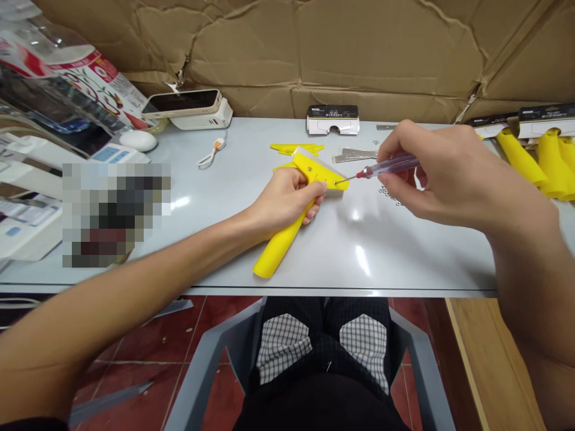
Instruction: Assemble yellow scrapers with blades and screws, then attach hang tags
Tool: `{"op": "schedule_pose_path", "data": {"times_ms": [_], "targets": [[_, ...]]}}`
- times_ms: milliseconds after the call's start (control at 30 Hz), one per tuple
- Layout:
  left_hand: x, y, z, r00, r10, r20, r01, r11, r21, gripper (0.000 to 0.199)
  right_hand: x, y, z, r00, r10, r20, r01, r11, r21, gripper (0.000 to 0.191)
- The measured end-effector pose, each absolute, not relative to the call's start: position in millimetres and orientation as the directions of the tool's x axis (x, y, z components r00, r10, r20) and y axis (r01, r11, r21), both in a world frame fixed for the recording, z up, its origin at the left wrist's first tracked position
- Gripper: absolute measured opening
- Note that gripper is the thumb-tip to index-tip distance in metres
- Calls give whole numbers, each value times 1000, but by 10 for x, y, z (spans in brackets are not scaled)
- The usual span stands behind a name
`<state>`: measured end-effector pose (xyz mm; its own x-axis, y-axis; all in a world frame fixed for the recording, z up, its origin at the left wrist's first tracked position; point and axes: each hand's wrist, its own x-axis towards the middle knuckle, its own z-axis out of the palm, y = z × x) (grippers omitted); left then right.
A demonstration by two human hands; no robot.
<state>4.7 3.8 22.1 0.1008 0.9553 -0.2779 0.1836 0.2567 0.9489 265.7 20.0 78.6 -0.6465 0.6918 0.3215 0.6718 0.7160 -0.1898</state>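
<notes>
My left hand (pixel 294 200) is wrapped round a yellow scraper (pixel 281 245), near where its handle meets the wide head. A metal blade edge runs along the head, and a screw shows on its face. In my right hand (pixel 442 170) is a screwdriver (pixel 390 166) with a clear purplish handle and a red collar. Its tip meets the scraper head at a screw near the right corner. Flat yellow pieces (pixel 296 148) lie just behind the head. Metal blades (pixel 354 155) rest to the right of them, and several small nuts (pixel 390 194) lie partly hidden by my right hand.
A black-and-white box (pixel 333 120) stands at the back against cardboard (pixel 386 54). More yellow handles (pixel 554 161) lie at the right. On the left are a phone (pixel 184 103), a short cable (pixel 211 152), a white mouse (pixel 138 140) and a large bottle (pixel 103 84).
</notes>
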Motion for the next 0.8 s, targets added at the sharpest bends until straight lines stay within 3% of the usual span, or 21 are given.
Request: {"op": "schedule_pose_path", "data": {"times_ms": [67,233,367,500,600,733,800], "targets": [[45,39,216,111,957,-269,186,246,951,39,2659,219,783,-635,691,345,683,711,-166,7],[47,43,211,117,960,-255,193,230,954,39,2652,274,737,-625,690,364,726,686,-54,36],[56,42,223,110,958,-266,202,240,949,42,2639,234,740,-633,683,363,691,711,-133,17],[54,44,219,102,958,-268,210,242,947,42,2639,208,754,-654,680,331,654,728,-205,17],[42,50,202,114,959,-258,212,230,950,41,2648,243,737,-640,667,381,660,731,-171,9],[28,50,189,141,961,-239,224,204,953,40,2658,294,703,-615,689,383,717,691,-92,26],[25,47,189,141,961,-237,228,201,953,41,2662,296,698,-628,684,372,710,699,-87,23]]}}
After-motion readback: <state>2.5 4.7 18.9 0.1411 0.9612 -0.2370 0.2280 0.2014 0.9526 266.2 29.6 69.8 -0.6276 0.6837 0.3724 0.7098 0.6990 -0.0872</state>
